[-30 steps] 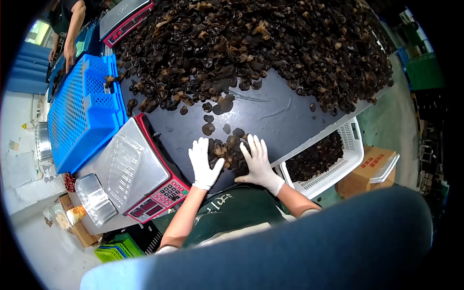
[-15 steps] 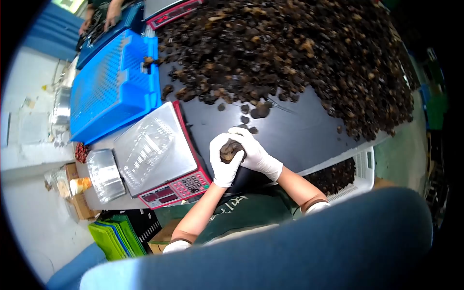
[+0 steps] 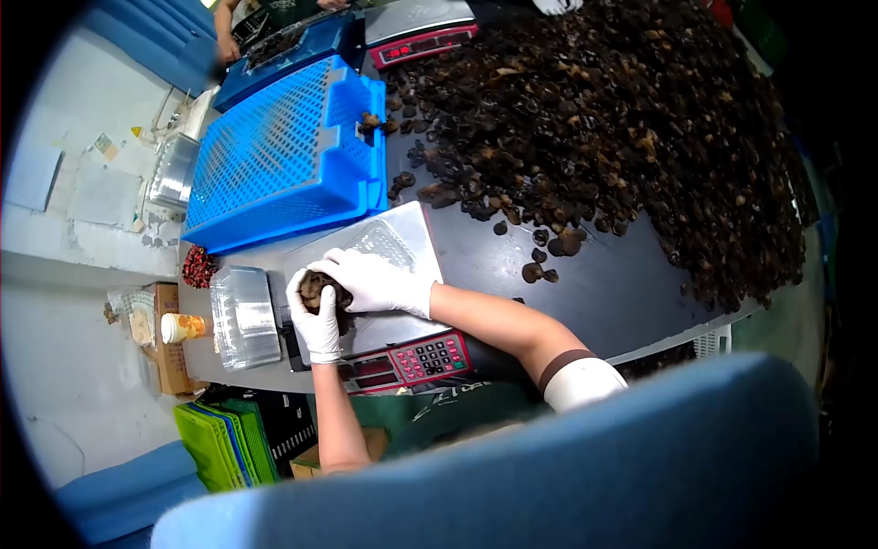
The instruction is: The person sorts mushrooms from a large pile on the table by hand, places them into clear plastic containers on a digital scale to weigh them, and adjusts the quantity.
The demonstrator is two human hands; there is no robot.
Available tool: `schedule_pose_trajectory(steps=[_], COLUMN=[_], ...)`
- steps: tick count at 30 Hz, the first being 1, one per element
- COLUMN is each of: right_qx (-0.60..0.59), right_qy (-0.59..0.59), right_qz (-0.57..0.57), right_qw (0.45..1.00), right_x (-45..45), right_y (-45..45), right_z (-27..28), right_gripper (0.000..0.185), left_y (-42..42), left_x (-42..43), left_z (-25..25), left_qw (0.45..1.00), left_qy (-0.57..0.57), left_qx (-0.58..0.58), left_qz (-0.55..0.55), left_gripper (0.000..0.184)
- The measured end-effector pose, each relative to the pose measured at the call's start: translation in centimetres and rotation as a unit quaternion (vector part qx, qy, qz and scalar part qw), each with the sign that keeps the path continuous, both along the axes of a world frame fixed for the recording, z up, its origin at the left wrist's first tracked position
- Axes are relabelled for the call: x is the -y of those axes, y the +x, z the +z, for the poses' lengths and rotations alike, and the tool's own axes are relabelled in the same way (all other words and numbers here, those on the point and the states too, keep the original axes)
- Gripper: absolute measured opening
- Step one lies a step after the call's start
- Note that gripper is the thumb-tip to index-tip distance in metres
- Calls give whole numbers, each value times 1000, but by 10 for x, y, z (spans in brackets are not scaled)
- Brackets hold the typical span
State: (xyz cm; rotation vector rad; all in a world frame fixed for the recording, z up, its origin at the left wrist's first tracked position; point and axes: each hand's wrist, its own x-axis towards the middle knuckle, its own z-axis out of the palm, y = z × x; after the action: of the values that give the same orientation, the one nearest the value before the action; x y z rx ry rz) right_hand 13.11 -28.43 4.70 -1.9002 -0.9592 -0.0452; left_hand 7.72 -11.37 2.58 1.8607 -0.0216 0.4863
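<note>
My left hand [image 3: 314, 320] and my right hand [image 3: 380, 282], both in white gloves, are cupped together around a clump of dark brown mushroom-like pieces [image 3: 320, 291]. My fingers close round its sides, and the palms hide part of it. Both hands are above the steel plate of a red-framed digital scale [image 3: 422, 274]. Beside my right hand, a clear plastic tray [image 3: 382, 240] lies on that plate. The keypad [image 3: 430, 357] faces me below my right wrist.
A large heap of the same dark pieces [image 3: 594, 128] covers the table's far right side, with several loose ones nearby. Left stand a blue crate [image 3: 265, 165], stacked clear trays [image 3: 245, 316] and a patterned cup [image 3: 183, 327]. Beyond are another scale [image 3: 425, 41] and a co-worker's hand [image 3: 227, 46].
Both my hands have moved left with the clump, from over the dark tabletop to over the scale. The view has shifted, so the crate and scale appear further right.
</note>
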Motion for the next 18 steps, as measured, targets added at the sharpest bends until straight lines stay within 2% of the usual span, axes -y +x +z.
schedule_pose_trajectory(steps=[1, 3, 5, 6, 8, 12, 15, 16, 18], right_qx=[3, 30, 68, 46, 64, 77, 67, 78, 91], right_qy=[-40, -100, -149, -168, -152, -144, -136, -140, -119], right_qz=[3, 14, -9, -9, -20, -47, -26, -25, -43], right_qw=[999, 994, 987, 985, 986, 986, 988, 987, 988], right_x=[0, 5, 25, 34, 45, 60, 60, 59, 54], right_y=[3, 9, 8, 8, 6, -2, -2, -3, -7], right_z=[-4, -14, -5, 2, 6, 12, -8, -14, -26], right_gripper=[65, 85, 95, 100, 100, 96, 87, 76, 70], left_y=[3, 4, 3, 3, 1, -3, -2, -3, -1], left_x=[-9, -24, -33, -37, -43, -44, -41, -42, -43], left_z=[-6, -12, -7, -5, 0, 26, 19, 16, 13], left_qw=[1000, 988, 973, 972, 969, 933, 907, 888, 901], left_qy=[22, 151, 224, 224, 225, 325, 374, 422, 390], left_qx=[-17, -22, -17, -9, 9, 7, 0, 1, 3], left_qz=[-12, -26, -51, -65, -104, -155, -195, -182, -187], left_gripper=[49, 51, 58, 60, 69, 103, 101, 102, 98])
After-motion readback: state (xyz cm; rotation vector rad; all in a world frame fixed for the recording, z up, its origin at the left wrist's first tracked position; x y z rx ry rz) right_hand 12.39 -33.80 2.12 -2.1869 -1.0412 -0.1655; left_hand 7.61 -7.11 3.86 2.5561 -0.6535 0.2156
